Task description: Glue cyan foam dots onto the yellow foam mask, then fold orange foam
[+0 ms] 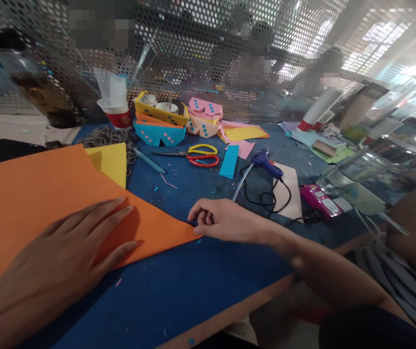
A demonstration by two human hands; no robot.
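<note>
- On the near left of the bench [179, 291], the orange sheet [29, 194] is lying flat, its point reaching right.
- The left hand [66, 252] is resting open on it, fingers spread, pressing down and gripping nothing.
- The right hand [222, 220] is curling its fingers at the sheet's right tip, seemingly pinching it.
- The work is looking early: the sheet is showing no cuts or stuck-on squares, unlike the paper glasses [160, 135] at the far side.
- Scissors [200, 155] and glue gun [266, 165] are lying untouched beyond.
</note>
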